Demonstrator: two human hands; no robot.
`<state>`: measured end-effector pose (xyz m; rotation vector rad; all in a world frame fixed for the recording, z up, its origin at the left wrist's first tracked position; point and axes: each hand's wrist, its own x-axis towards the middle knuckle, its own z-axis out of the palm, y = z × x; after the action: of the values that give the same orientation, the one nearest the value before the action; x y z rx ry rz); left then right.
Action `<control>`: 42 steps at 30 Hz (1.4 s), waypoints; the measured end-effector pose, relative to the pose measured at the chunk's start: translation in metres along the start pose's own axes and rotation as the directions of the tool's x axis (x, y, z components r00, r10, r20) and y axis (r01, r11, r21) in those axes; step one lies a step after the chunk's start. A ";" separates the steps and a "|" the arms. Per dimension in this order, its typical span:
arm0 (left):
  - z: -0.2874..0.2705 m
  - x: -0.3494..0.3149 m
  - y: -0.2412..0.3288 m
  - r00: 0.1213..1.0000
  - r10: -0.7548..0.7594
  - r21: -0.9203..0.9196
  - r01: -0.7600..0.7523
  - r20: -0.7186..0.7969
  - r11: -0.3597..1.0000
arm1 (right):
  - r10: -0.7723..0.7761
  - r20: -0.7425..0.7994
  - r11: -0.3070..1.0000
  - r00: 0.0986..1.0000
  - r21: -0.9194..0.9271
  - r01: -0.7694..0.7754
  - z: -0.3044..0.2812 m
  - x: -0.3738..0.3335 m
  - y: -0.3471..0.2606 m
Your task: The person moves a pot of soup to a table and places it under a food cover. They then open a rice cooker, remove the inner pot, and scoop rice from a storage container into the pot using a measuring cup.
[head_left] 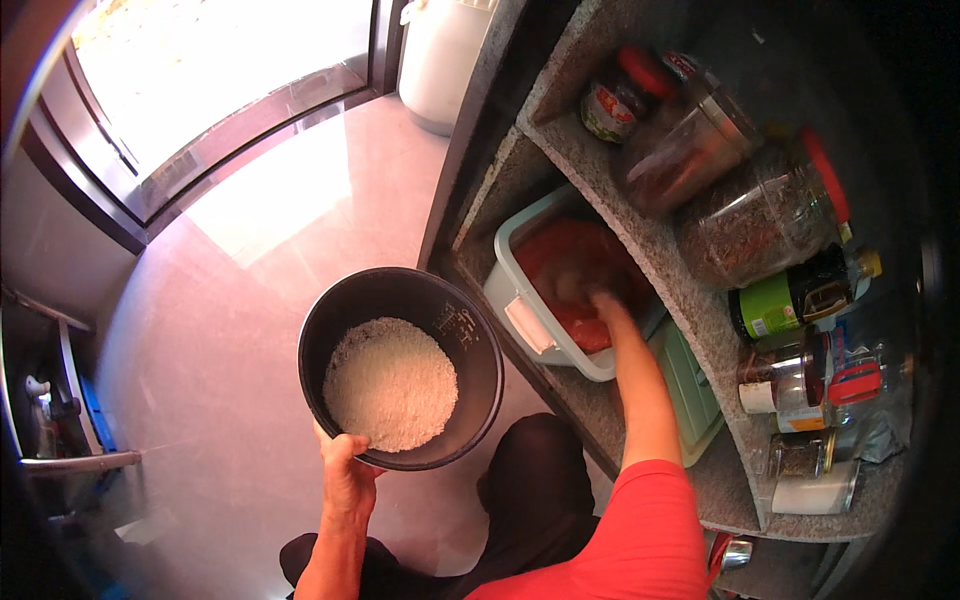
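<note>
My left hand (pixel 345 458) grips the near rim of a dark rice cooker pot (pixel 478 400), thumb over the edge. White rice grains (pixel 392 385) lie in the pot, which is held over the floor. My right hand (pixel 600 298) reaches down into a pale plastic bin (pixel 508 262) on the lower shelf. Its fingers are dim and smeared, so I cannot tell what they hold. Inside the bin is a red lining (pixel 560 250), perhaps a bag. A pale green lid (pixel 690 390) leans beside the bin, partly behind my right arm.
Above the bin runs a stone shelf (pixel 640 215) with several jars, among them a red-lidded large jar (pixel 770 215), and a dark bottle with a green label (pixel 790 300). A white bucket (pixel 440 65) stands by the glass door (pixel 220 70). A metal rack (pixel 80 462) is at far left.
</note>
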<state>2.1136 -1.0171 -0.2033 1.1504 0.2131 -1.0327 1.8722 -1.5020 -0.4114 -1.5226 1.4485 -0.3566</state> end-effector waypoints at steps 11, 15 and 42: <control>0.002 -0.005 0.000 0.997 0.055 -0.007 -0.055 -0.046 0.998 | 0.148 0.277 0.942 0.949 0.254 -0.221 0.075 -0.017 -0.034; 0.014 -0.008 0.003 0.998 0.009 0.021 -0.010 0.057 1.000 | 0.114 0.086 0.921 0.990 0.364 -0.138 0.006 0.033 0.053; 0.000 -0.013 0.021 0.998 0.039 0.029 -0.040 0.052 0.999 | -0.457 0.231 0.678 0.859 0.716 0.168 0.031 -0.266 -0.225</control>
<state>2.1225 -1.0093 -0.1812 1.1493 0.1339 -1.0323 1.9647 -1.2929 -0.1474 -1.1292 0.5952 -0.6668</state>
